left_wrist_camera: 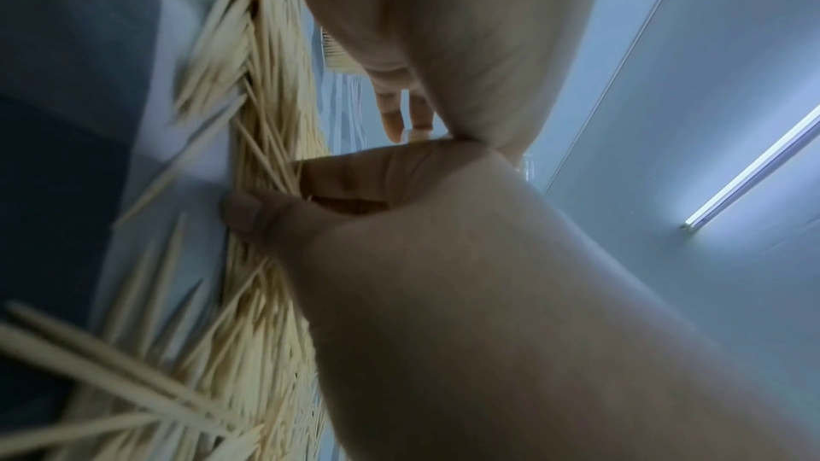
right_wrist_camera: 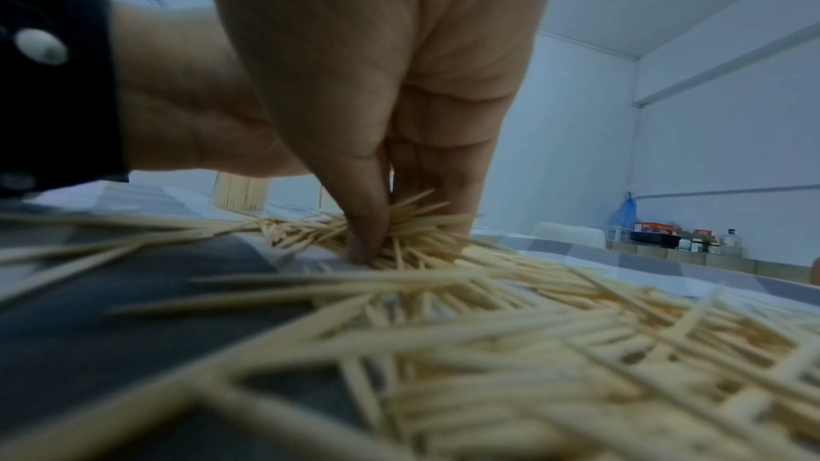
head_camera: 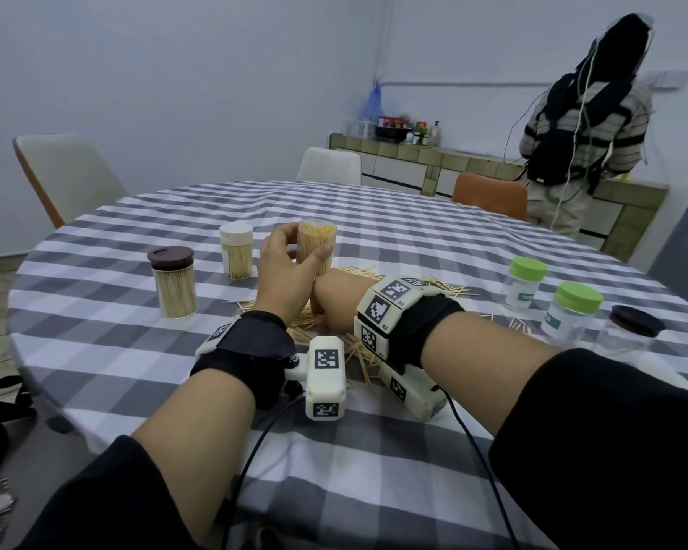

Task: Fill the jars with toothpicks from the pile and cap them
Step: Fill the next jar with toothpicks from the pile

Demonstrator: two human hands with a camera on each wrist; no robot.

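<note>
An uncapped clear jar packed with toothpicks stands upright on the checked cloth; my left hand grips it round the side. Beneath that hand my right hand reaches into the toothpick pile. The right wrist view shows its thumb and fingers pinching a small bunch out of the pile. In the left wrist view the right thumb presses into the sticks. Two filled, capped jars stand at the left: a brown-lidded one and a white-capped one.
At the right stand two empty jars with green caps and a clear jar with a dark lid. Loose toothpicks lie scattered near them. Chairs ring the round table, and a person stands at the counter behind.
</note>
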